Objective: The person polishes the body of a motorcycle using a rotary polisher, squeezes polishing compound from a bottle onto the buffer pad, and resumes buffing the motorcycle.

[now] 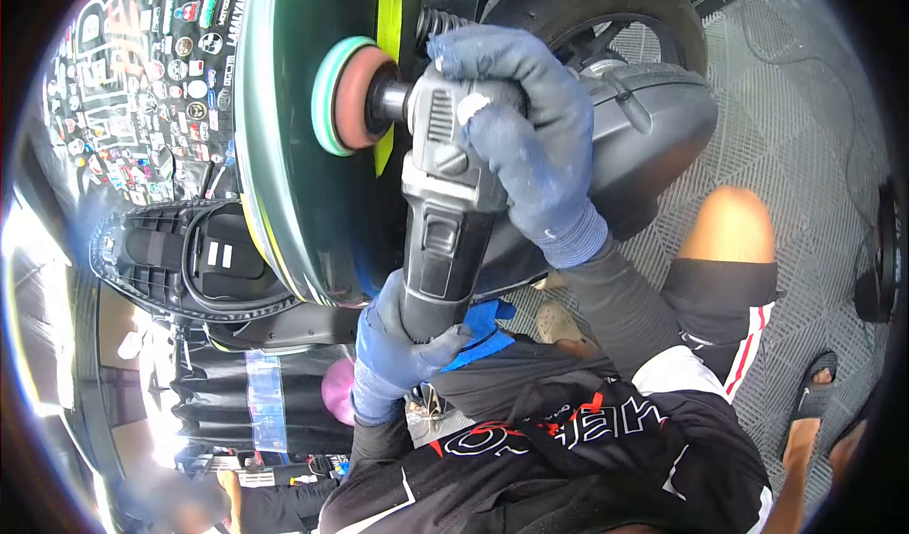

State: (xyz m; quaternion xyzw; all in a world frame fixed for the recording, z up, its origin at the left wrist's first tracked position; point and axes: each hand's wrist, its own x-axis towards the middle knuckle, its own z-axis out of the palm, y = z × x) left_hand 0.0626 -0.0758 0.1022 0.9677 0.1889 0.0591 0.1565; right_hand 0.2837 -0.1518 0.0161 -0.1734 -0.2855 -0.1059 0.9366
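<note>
My right hand (544, 132), in a blue-grey work glove, is wrapped over the head of a black polisher (440, 226). My left hand (393, 349), gloved alike, is closed around the rear of its body. The polisher's round foam pad (350, 97), orange-brown with a pale green face, is at the glossy dark green panel (294, 146) of a scooter; I cannot tell whether it touches. A yellow-green strip (388, 70) runs along the panel behind the pad. Blue cloth or tape (483, 335) shows just beyond my left hand.
The scooter's rear wheel (653, 23) and dark grey casing (653, 122) lie beyond my right hand. An opened seat (189, 259) is at the left, near a sticker-covered black sheet (161, 70). Other people are nearby; a sandalled foot (816, 382) rests on the grey tiled floor (805, 155).
</note>
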